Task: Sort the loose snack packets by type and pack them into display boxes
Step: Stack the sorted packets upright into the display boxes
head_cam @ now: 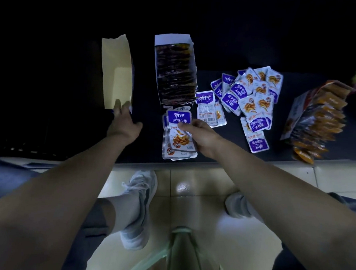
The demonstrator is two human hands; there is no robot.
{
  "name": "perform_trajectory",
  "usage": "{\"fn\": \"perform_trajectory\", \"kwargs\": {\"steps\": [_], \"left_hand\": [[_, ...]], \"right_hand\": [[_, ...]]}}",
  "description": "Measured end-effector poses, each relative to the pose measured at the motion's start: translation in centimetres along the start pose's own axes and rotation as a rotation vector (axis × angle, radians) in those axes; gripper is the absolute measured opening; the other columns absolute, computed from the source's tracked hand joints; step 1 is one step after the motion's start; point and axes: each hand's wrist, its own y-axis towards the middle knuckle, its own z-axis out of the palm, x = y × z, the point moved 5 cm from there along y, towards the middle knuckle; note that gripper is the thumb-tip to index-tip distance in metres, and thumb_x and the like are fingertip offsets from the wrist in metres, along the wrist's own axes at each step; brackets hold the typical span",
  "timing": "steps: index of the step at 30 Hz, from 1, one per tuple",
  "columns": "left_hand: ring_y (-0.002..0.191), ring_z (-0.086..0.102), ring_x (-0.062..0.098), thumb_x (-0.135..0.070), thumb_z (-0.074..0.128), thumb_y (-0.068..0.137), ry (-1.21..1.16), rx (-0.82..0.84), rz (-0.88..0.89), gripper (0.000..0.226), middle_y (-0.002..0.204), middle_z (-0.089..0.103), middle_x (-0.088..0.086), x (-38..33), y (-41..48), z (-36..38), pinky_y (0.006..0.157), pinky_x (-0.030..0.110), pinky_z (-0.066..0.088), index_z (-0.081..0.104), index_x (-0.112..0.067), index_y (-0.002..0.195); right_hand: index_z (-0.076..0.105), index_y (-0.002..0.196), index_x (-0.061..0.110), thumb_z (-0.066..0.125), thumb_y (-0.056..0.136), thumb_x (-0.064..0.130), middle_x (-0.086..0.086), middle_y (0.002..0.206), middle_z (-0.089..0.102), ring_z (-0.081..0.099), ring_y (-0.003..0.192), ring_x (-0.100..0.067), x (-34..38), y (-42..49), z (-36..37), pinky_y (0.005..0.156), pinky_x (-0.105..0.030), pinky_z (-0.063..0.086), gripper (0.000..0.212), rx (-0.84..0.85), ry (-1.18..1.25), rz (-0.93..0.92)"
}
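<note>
Forearms (pixel 66 190): bare, reaching up-frame over a tiled floor (pixel 190 178).
Left hand (pixel 124 121): fingers fairly straight, tips touching the near end of the empty box (pixel 116 72), upper left.
Right hand (pixel 201 135): pinches a stack of purple-white packets (pixel 178 135), centre, over the dark bench (pixel 224 155).
Loose packets (pixel 250 93): same kind, heaped right of centre.
Middle box (pixel 174 75): filled with dark packets.
Right box (pixel 314 120): tilted, holding orange packets.

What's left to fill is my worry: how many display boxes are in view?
3. An empty box at left by the left hand; a box full of dark packets in the middle; a box of orange packets at right. Dark edges may hide more.
</note>
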Motion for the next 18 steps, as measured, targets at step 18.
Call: {"fn": "perform_trajectory", "kwargs": {"steps": [18], "left_hand": [[0.106, 0.050, 0.035, -0.013, 0.064, 0.083, -0.010, -0.323, 0.014, 0.025, 0.126, 0.037, 0.019, 1.2, -2.1, -1.1, 0.087, 0.036, 0.048, 0.055, -0.011, 0.106]], "right_hand": [[0.055, 0.113, 0.011, 0.068, 0.089, 0.027, -0.011, 0.119, 0.065, 0.060, 0.114, -0.029, -1.1, -0.3, -1.4, 0.103, -0.046, 0.046, 0.032, -0.054, -0.023, 0.029]]}}
